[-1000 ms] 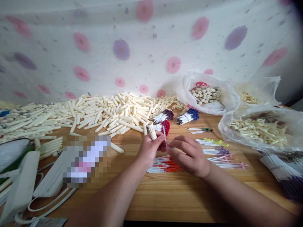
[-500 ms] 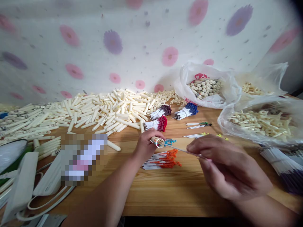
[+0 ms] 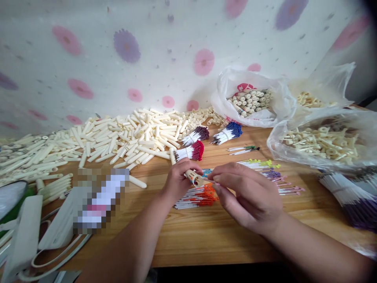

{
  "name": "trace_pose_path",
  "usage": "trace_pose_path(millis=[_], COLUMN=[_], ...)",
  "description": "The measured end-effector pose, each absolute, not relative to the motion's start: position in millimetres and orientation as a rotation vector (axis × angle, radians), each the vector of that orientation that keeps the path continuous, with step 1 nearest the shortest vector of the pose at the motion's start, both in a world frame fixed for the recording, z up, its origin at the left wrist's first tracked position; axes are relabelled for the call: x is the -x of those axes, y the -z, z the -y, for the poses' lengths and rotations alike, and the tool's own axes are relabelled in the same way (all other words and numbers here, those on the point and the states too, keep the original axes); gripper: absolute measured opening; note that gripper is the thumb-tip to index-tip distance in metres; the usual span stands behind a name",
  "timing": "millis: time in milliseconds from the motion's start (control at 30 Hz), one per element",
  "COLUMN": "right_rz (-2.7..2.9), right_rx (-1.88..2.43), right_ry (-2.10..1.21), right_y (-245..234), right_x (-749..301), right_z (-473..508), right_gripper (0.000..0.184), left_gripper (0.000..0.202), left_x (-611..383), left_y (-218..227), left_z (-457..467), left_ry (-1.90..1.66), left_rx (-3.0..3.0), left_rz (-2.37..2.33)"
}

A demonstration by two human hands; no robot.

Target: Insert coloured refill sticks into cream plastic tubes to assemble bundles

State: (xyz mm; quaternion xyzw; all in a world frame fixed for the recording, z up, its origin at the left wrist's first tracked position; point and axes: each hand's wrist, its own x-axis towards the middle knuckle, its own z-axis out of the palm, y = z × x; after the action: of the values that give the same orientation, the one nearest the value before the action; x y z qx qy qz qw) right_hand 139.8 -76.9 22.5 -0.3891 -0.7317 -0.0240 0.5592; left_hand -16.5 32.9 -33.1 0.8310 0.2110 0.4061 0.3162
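Observation:
My left hand (image 3: 174, 180) is closed around a cream pen barrel (image 3: 192, 177), its slotted open end turned to the right. Thin coloured parts show inside that end. Between thumb and fingers, my right hand (image 3: 250, 194) pinches a thin pen refill (image 3: 207, 181); its tip is at the barrel's mouth, and how far in it reaches is hard to tell. Below the hands lie orange-ended refills (image 3: 196, 197), and light-blue ones (image 3: 206, 172) are partly hidden behind them. Yellow-ended refills (image 3: 259, 162), purple ones (image 3: 271, 174) and pink ones (image 3: 290, 191) lie beyond my right hand.
A large heap of cream pen barrels (image 3: 141, 131) spreads along the wall. Banded refill bundles with red (image 3: 191, 151), dark (image 3: 196, 135) and blue ends (image 3: 228, 133) stand before it. Plastic bags of parts (image 3: 282, 112) sit right. A white power strip (image 3: 25, 236) lies left.
My right hand has moved left, bringing the refill to the barrel's open end. The purple and pink refills it covered now show. The whole view has shifted slightly.

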Motion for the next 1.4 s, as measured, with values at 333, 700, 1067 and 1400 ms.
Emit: trace_pose_path(millis=[333,700,1067,1400], right_rz=[1.733,1.654,1.587,1.564], right_rx=[1.065,1.061,1.109,1.125], right_ry=[0.123,0.249,0.091,-0.047], right_y=[-8,-4,-7,-6], right_x=[-143,-144,-142,-142], right_z=[67,63,58,55], right_gripper=[0.021,0.024,0.013,0.009], left_gripper=[0.059,0.056,0.048,0.046], left_x=[28,23,24,23], left_y=[22,25,27,28], left_z=[-31,-27,-29,-29], left_ry=[-0.957,-1.094,-1.183,-1.183], left_rx=[-2.354,-2.368,-2.341,-2.349], left_rz=[-0.536,-0.647,-0.676,-0.727])
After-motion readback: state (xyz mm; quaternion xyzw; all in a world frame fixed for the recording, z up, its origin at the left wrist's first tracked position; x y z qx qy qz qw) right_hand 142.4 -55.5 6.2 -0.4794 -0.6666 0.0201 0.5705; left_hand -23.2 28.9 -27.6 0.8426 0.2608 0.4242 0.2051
